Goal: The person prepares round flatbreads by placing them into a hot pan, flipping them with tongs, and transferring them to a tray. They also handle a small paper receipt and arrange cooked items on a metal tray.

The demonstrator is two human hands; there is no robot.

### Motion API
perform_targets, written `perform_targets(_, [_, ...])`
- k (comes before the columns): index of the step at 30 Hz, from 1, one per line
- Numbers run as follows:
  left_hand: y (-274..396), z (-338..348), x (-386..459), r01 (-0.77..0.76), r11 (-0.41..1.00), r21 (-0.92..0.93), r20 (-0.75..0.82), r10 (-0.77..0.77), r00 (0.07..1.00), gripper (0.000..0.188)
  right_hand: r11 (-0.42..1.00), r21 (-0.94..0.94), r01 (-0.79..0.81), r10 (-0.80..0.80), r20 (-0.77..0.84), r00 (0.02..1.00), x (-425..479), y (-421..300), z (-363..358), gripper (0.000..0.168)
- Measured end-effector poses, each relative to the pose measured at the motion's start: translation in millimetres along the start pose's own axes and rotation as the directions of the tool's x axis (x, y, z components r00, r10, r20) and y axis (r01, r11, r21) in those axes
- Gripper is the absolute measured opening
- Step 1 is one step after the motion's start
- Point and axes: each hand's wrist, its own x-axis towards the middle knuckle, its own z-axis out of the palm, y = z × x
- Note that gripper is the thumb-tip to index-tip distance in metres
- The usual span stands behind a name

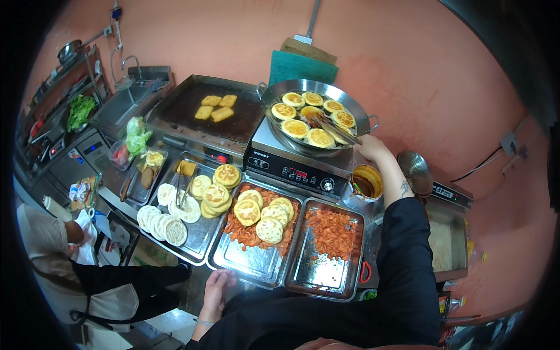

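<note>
My right hand [371,148] grips tongs [337,130], whose far end reaches among round flatbreads in oil in a wide steel pan [367,105]. The breads, such as a browned flatbread [295,128], lie around the pan, and the tongs' tips touch one near its middle. My left hand [218,286] is empty, its fingers loosely curled, by the front edge of the metal trays. Nearest to it is a middle tray [249,262] with flatbreads [247,211] lying on chopped reddish filling. A right tray [313,275] holds more chopped reddish filling [332,232].
An induction cooker [297,170] supports the pan. Left of it, a griddle [175,98] carries golden patties [222,114]. A left tray [197,243] holds stacked breads and small tongs [183,190]. A sauce tub [364,192] and skimmer [414,170] stand near my right forearm. Another person [105,288] is at left.
</note>
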Motion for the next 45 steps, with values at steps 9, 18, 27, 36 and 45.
perform_targets(9, [-2, -4, 0, -0.025, 0.999, -0.041, -0.005, 0.024, 1.0, 0.014, 0.981, 0.131, -0.146, 0.153, -0.045, 0.987, 3, 31, -23, 0.033])
perform_targets(18, [-7, -12, 4, -0.036, 0.997, -0.063, -0.007, 0.036, 0.999, 0.014, 0.97, 0.131, -0.203, 0.197, 0.056, 0.979, -5, 61, -23, 0.021])
perform_targets(27, [-5, -6, 7, -0.022, 0.999, -0.034, 0.002, 0.022, 1.0, 0.014, 0.974, 0.109, -0.198, 0.199, 0.0, 0.98, -8, 60, -26, 0.026])
perform_targets(36, [-7, -13, 3, -0.045, 0.997, -0.065, -0.024, 0.043, 0.999, 0.013, 0.96, 0.232, -0.157, 0.125, 0.148, 0.981, -57, 57, -69, 0.016])
perform_targets(45, [-2, -3, 8, -0.029, 0.999, -0.033, 0.023, 0.029, 0.999, 0.015, 0.978, 0.129, -0.166, 0.131, 0.243, 0.961, -61, 48, -64, 0.018])
